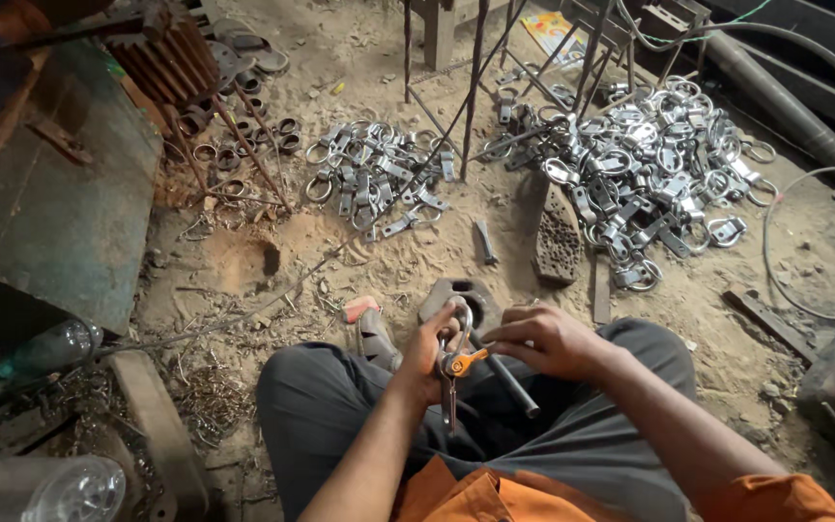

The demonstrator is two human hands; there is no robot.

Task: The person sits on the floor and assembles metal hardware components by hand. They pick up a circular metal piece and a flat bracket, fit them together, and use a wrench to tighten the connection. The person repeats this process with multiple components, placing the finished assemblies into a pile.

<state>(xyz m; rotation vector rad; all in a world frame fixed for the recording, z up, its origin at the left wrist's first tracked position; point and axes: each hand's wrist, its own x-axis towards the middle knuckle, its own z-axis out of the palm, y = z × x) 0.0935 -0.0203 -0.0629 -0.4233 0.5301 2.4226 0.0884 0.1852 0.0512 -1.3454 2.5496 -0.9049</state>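
I look down at my own lap: I sit low on the dirt floor (pixel 408 261), knees up in grey trousers, orange sleeves at the bottom edge. My left hand (pixel 429 356) is clamped around a metal ring (pixel 460 319) with a strap piece hanging from it; an orange clip (pixel 463 362) shows just under the fingers, and a thin metal strip dangles below it. My right hand (pixel 545 340) sits just beside the left, fingers curled toward the ring and touching it near the top — whether it truly grips, I cannot tell. A dark steel rod (pixel 509 375) slants across my lap under the right hand.

The ring is held up over my knees, right in front of a dark iron block (pixel 475 292) lying on the floor. Beyond it, a perforated metal plate (pixel 559 237) and a short bolt (pixel 485 242) lie in the dust. Further out are two heaps of shiny ring fittings — a smaller pile (pixel 374 176) at the centre and a bigger pile (pixel 654 164) to the right. Rusty rings (pixel 244 145) lie to the left, near a green metal sheet (pixel 70 213). A clear bottle (pixel 36 488) lies at the lower left corner.
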